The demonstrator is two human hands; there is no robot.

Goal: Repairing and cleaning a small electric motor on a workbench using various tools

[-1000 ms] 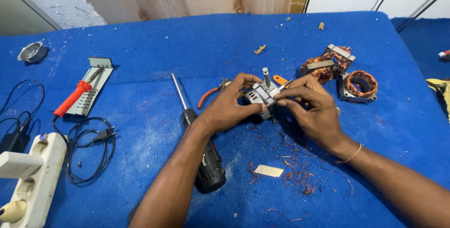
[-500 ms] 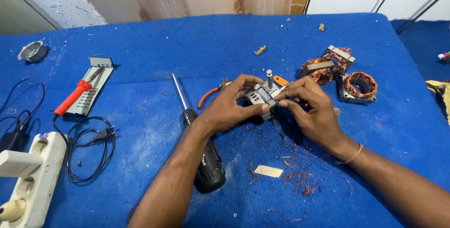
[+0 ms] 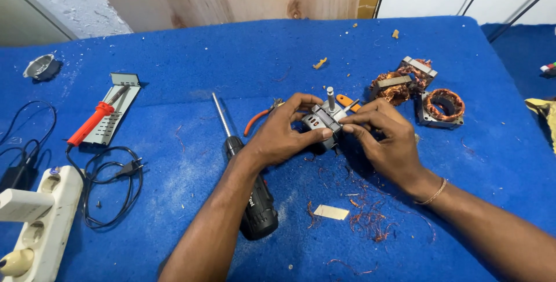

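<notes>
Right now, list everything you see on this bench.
small motor: one, grey with upright shaft, centre, held in both hands
screwdriver: one, black handle, under left forearm
pliers: one, orange handles, behind left hand
wound stators: two, copper, right rear
copper wire scraps: many, near right wrist
soldering iron: one, red, on metal stand, left
power strip: one, white, lower left
table: one, blue cover
left hand: grips motor
right hand: fingertips on motor

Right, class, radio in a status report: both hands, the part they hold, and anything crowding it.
Left hand and right hand both grip the small grey metal motor core, shaft up. Black-handled screwdriver under left forearm. Loose copper wire scraps beside right wrist.
</notes>
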